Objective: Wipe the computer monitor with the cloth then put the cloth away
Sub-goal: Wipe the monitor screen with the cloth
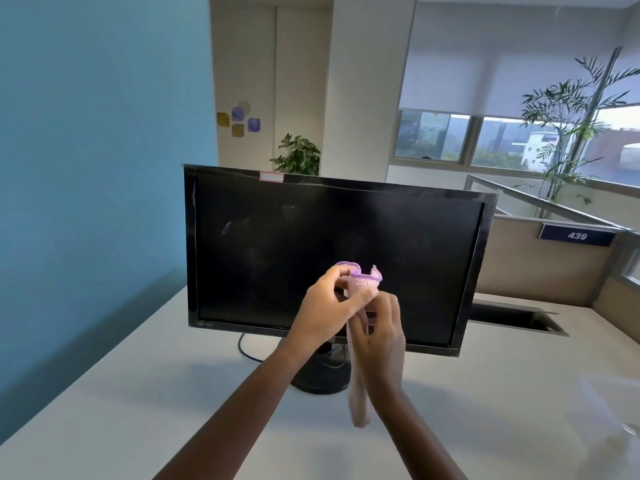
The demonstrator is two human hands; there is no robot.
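Both hands meet in front of the dark monitor, low on its screen at about 6 o'clock from the centre. The left hand, its forearm rising from 7 o'clock, pinches the top of the pink cloth between thumb and curled fingers. The right hand, at 4 o'clock of the left and touching it, curls round the cloth lower down. The rest hangs loose above the white bench.
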